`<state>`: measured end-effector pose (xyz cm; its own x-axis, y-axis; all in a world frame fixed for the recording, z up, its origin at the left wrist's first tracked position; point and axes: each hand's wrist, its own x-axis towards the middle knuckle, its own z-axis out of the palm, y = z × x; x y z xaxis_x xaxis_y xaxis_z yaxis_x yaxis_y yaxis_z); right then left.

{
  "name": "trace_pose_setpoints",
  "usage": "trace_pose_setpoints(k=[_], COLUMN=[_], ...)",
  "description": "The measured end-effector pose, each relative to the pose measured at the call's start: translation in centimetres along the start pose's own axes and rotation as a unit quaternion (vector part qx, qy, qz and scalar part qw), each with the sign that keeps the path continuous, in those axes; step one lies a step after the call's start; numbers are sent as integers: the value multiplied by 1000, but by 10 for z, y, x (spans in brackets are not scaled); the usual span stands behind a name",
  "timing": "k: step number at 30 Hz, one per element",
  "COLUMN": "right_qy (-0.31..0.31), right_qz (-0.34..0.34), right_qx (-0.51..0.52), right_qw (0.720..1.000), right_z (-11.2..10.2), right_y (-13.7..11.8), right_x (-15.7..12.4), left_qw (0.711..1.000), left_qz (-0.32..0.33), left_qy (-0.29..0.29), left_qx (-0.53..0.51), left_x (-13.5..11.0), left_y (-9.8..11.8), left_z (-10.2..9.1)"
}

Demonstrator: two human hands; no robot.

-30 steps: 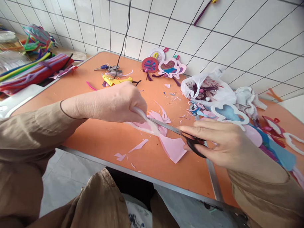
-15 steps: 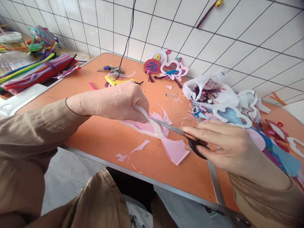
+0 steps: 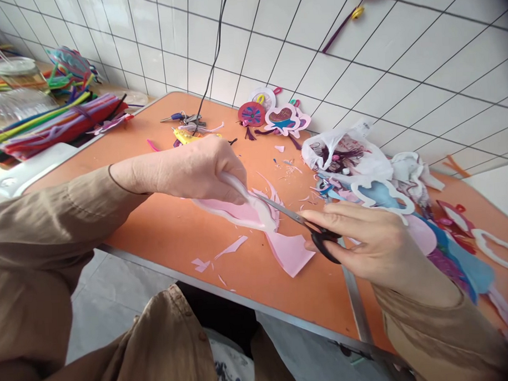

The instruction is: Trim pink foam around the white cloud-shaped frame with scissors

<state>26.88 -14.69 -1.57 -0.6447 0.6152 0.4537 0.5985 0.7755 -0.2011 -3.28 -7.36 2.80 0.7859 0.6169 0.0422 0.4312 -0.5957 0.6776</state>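
Observation:
My left hand (image 3: 199,170) is closed around a pink and white foam piece (image 3: 242,210), holding it just above the orange table (image 3: 164,232). My right hand (image 3: 364,242) grips black-handled scissors (image 3: 309,227), whose blades reach left into the pink piece beside my left fingers. A larger pink offcut (image 3: 291,251) lies on the table under the scissors. Small pink scraps (image 3: 231,248) are scattered near the front edge.
Finished foam ornaments (image 3: 276,114) lean against the tiled wall. A yellow glue gun (image 3: 185,136) with its cord and keys lies behind my left hand. Pipe cleaners (image 3: 55,122) fill the far left. A white plastic bag (image 3: 344,151) and foam cutouts (image 3: 383,191) crowd the right.
The scissors have edged a little further left into the pink piece. My left hand has turned the piece slightly. The view has shifted a bit.

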Motion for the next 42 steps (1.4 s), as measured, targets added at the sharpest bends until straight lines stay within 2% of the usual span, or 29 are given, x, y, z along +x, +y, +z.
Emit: trace_pose_setpoints(k=[5, 8, 12, 15, 17, 22, 28, 30, 33, 34, 36, 39, 42], right_qy=[50, 53, -30, -135, -167, -173, -182, -159, -61, -7, 33, 66, 99], right_qz=[43, 94, 195, 298, 332, 335, 341, 348, 344, 313, 233, 189, 199], right_qx=[34, -4, -113, -197, -220, -196, -66, -38, 14, 101, 205, 186, 177], right_qw=[997, 994, 974, 924, 902, 905, 920, 923, 937, 944, 950, 962, 959], right_z=[1, 5, 16, 21, 22, 23, 18, 12, 1, -1, -1, 8, 20], right_y=[1, 13, 37, 47, 49, 52, 70, 68, 44, 31, 3, -27, -35], right_x=[3, 2, 0, 3, 7, 14, 12, 14, 26, 33, 47, 66, 72], left_qw=[1000, 1000, 999, 995, 990, 982, 978, 977, 976, 976, 977, 977, 979], left_qz=[0, 5, 24, 9, -4, 1, 16, 12, 11, 11, 10, 14, 16], left_qy=[-4, 4, 30, 53, 65, 73, 67, 68, 74, 76, 79, 85, 100], left_qx=[13, 8, -30, -85, -126, -174, -198, -202, -206, -204, -199, -197, -179], left_x=[-1, -2, 1, 3, 4, 4, 4, 5, 6, 7, 7, 7, 6], left_y=[3, 2, -3, -7, -7, -4, -6, -8, -11, -11, -11, -10, -10], left_z=[-1, 0, 2, 3, 3, 4, 8, 10, 11, 12, 12, 11, 12])
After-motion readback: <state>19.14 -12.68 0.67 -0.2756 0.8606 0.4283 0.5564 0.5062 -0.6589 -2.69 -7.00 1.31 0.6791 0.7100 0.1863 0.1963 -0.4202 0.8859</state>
